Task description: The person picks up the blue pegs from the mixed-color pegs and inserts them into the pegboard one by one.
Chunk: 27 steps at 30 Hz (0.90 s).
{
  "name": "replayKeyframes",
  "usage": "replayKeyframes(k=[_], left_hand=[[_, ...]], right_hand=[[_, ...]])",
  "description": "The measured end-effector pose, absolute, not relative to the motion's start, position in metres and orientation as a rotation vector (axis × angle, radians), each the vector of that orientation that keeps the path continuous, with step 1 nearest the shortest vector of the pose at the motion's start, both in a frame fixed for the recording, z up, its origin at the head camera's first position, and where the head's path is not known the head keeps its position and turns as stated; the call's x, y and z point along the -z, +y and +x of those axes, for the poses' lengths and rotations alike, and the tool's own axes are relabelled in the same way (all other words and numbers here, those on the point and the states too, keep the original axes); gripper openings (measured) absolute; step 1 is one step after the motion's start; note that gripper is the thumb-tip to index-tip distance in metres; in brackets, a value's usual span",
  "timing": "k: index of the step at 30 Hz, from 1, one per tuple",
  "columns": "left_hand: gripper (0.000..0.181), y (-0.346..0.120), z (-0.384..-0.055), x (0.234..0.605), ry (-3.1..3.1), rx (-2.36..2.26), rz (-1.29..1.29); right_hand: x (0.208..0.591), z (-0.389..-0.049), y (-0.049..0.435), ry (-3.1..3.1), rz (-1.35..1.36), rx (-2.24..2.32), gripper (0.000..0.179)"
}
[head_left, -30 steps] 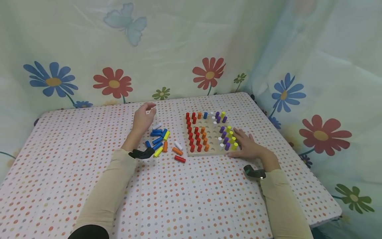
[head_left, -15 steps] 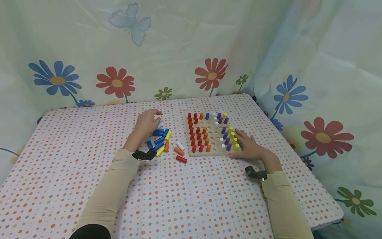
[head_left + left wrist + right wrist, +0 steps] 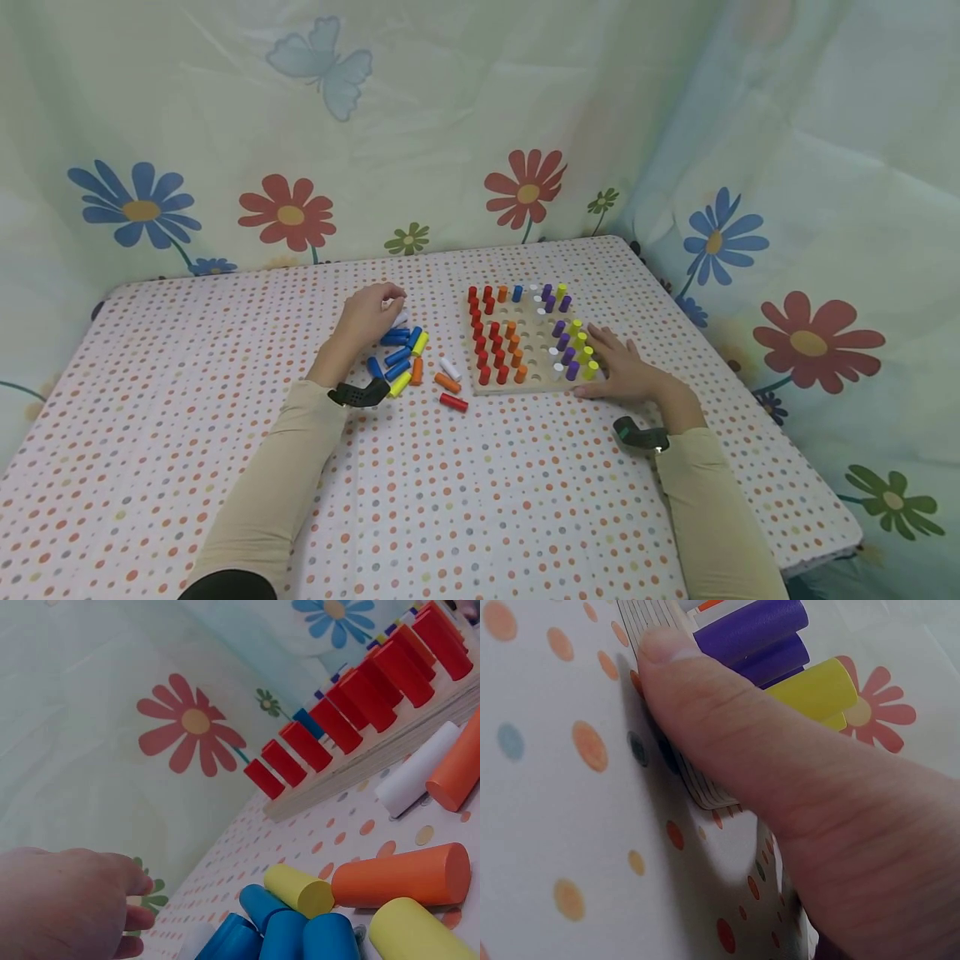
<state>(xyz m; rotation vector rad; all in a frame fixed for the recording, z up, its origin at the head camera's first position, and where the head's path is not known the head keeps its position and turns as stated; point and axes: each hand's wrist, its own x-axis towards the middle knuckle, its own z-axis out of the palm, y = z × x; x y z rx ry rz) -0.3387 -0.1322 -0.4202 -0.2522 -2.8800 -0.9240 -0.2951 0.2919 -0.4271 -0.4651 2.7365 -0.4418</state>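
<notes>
A wooden pegboard (image 3: pixel 536 385) bears upright red, orange, blue, white, purple and yellow pegs. My right hand (image 3: pixel 626 371) rests against its near right corner with fingers spread; in the right wrist view the thumb (image 3: pixel 720 712) lies along the board's side, below purple pegs (image 3: pixel 754 630) and a yellow peg (image 3: pixel 814 690). My left hand (image 3: pixel 366 317) hovers at the far end of the loose pegs, fingers bent, beside a white peg (image 3: pixel 401 319). The left wrist view shows that hand (image 3: pixel 67 900) with nothing visible in its fingers; its thumb side is hidden.
Loose blue pegs (image 3: pixel 397 357), yellow pegs (image 3: pixel 400 384) and an orange peg (image 3: pixel 447 382) lie left of the board. A red peg (image 3: pixel 453 402) and a white peg (image 3: pixel 449 368) lie closer to it. The dotted tabletop (image 3: pixel 465 500) meets a flowered curtain (image 3: pixel 420 125) behind.
My left hand has come down and slightly nearer, towards the white peg at the far end of the loose pegs, and its fingers have bent more. The right hand stays at the board.
</notes>
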Motion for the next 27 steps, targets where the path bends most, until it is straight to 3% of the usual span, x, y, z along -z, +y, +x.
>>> replayKeyframes(k=[18, 27], left_hand=[[0.029, -0.143, -0.333, 0.416, -3.052, 0.928, -0.306], [0.026, -0.149, -0.331, 0.401, -3.174, 0.85, -0.595]], right_hand=[[0.428, -0.295, 0.288, 2.744, -0.476, 0.406, 0.111], [0.423, -0.294, 0.293, 2.738, -0.471, 0.397, 0.111]])
